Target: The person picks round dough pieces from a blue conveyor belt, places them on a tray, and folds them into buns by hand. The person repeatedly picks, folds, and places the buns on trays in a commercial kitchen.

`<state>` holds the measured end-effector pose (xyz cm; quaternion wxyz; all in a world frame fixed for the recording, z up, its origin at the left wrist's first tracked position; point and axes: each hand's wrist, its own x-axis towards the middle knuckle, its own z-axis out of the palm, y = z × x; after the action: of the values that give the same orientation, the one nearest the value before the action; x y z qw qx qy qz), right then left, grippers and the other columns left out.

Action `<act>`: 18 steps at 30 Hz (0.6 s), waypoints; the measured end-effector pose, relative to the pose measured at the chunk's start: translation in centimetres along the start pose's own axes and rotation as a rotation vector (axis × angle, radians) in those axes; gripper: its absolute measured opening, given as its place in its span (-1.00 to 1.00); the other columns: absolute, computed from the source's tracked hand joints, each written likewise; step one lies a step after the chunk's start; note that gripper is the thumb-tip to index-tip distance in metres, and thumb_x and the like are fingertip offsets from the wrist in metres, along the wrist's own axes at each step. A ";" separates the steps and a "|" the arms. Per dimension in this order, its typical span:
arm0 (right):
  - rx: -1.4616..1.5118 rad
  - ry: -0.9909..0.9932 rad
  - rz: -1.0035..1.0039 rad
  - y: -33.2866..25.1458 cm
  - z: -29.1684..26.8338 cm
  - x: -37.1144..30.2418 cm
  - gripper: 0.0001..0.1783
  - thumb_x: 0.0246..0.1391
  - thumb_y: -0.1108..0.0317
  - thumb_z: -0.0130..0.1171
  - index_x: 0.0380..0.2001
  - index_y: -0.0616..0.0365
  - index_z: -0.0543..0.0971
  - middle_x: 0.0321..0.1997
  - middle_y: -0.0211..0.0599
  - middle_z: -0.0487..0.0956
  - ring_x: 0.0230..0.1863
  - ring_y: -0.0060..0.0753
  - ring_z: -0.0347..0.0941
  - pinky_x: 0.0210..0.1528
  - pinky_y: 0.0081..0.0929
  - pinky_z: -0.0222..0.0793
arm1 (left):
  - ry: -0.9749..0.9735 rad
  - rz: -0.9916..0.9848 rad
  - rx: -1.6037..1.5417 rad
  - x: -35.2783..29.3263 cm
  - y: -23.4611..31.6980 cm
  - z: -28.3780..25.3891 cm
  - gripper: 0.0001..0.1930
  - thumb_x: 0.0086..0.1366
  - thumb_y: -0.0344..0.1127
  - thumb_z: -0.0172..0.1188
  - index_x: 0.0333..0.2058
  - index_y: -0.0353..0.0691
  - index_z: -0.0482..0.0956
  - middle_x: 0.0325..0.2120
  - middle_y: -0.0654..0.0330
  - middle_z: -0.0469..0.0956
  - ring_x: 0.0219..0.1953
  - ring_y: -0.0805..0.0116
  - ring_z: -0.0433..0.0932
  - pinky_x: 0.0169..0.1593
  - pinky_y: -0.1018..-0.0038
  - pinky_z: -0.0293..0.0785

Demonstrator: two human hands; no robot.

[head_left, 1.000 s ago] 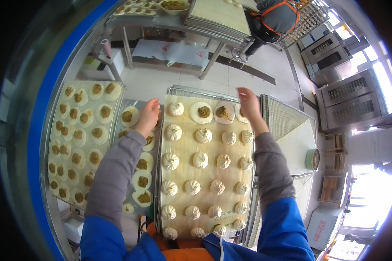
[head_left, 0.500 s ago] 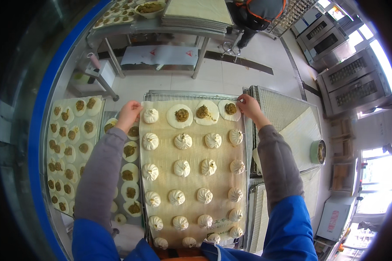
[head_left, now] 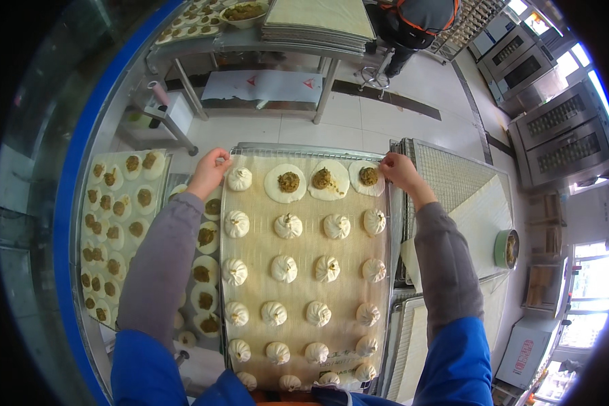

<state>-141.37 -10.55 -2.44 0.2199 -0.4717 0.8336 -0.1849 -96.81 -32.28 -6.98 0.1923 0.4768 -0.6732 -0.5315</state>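
Note:
A wire rack tray [head_left: 298, 150] lies in front of me, covered by a pale liner sheet [head_left: 260, 233]. Rows of pleated buns [head_left: 287, 226] stand on the sheet. Along its far edge are one pleated bun [head_left: 239, 178] and three flat dough rounds [head_left: 328, 191] topped with brown-green filling [head_left: 289, 181]. My left hand [head_left: 212, 172] is closed in a pinch at the sheet's far left corner. At the far right corner, beside the last filled round, my right hand [head_left: 402, 173] pinches the sheet's edge. The fingertips partly hide both corners.
Trays of filled dough rounds [head_left: 116, 213] lie at the left. Stacked mesh racks [head_left: 446, 169] and a green bowl of filling [head_left: 507, 248] are at the right. Beyond stands a metal table [head_left: 243, 42] with stacked sheets; a person [head_left: 419, 20] is at the back.
The whole scene has shifted slightly right and down in view. Both hands stay at the sheet's far corners; the buns and filled rounds keep their places on it.

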 end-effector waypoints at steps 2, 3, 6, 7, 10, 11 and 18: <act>0.004 0.048 -0.053 0.0 0.1 -0.8 -0.78 0.01 0.32 0.26 -0.32 0.26 0.66 -0.41 -0.14 0.68 -0.37 -0.21 0.62 -0.21 -0.33 0.54 | -0.037 -0.048 -0.029 0.3 -0.2 0.3 -0.93 0.41 -0.35 0.18 -0.17 -0.08 0.52 -0.43 0.34 0.54 -0.39 0.57 0.50 -0.34 0.59 0.43; -0.008 0.069 -0.051 0.0 0.1 -1.2 -0.78 0.01 0.32 0.25 -0.33 0.26 0.65 -0.41 -0.14 0.68 -0.36 -0.21 0.62 -0.21 -0.32 0.54 | -0.016 -0.011 -0.053 0.5 -0.3 0.4 -0.93 0.40 -0.36 0.18 -0.18 -0.10 0.51 -0.46 0.34 0.51 -0.45 0.56 0.45 -0.40 0.58 0.38; 0.042 0.178 -0.078 0.1 0.2 -1.7 -0.81 -0.03 0.34 0.26 -0.38 0.25 0.62 -0.43 -0.14 0.66 -0.39 -0.19 0.60 -0.24 -0.30 0.52 | 0.036 0.070 -0.096 0.6 -0.6 0.6 -0.93 0.38 -0.38 0.20 -0.21 -0.16 0.51 -0.54 0.34 0.46 -0.57 0.55 0.37 -0.51 0.55 0.29; 0.070 0.192 -0.105 0.2 0.2 -1.7 -0.81 -0.04 0.35 0.26 -0.38 0.25 0.62 -0.44 -0.14 0.66 -0.40 -0.19 0.60 -0.25 -0.30 0.52 | 0.045 0.073 -0.089 0.6 -0.8 0.7 -0.92 0.37 -0.38 0.21 -0.21 -0.16 0.51 -0.54 0.33 0.46 -0.57 0.55 0.38 -0.51 0.54 0.29; 0.053 0.217 -0.040 0.6 0.7 -1.6 -0.82 -0.05 0.35 0.26 -0.40 0.25 0.61 -0.44 -0.15 0.66 -0.40 -0.17 0.60 -0.25 -0.30 0.51 | 0.091 0.106 -0.023 0.8 -1.5 0.8 -0.92 0.36 -0.39 0.22 -0.22 -0.19 0.51 -0.54 0.30 0.49 -0.59 0.53 0.40 -0.52 0.51 0.30; 0.044 0.210 -0.036 0.7 1.0 -1.6 -0.82 -0.05 0.35 0.26 -0.40 0.25 0.61 -0.44 -0.15 0.66 -0.40 -0.17 0.60 -0.25 -0.30 0.51 | 0.107 0.123 0.004 1.0 -1.7 0.9 -0.92 0.35 -0.39 0.23 -0.23 -0.20 0.52 -0.54 0.29 0.50 -0.59 0.53 0.42 -0.53 0.50 0.30; -0.108 0.388 -0.055 -1.0 0.4 -1.8 -0.85 0.21 0.33 0.19 -0.27 0.18 0.62 -0.23 -0.11 0.67 -0.19 -0.08 0.62 -0.12 -0.24 0.54 | 0.518 0.457 0.326 0.5 2.0 1.9 -0.83 0.31 -0.39 0.24 -0.16 -0.25 0.50 -0.22 0.11 0.56 -0.19 0.14 0.55 -0.07 0.29 0.49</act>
<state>-139.61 -9.57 -1.91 0.0243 -0.4607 0.8560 -0.2333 -99.37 -31.69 -5.96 0.3915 0.4573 -0.7668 -0.2227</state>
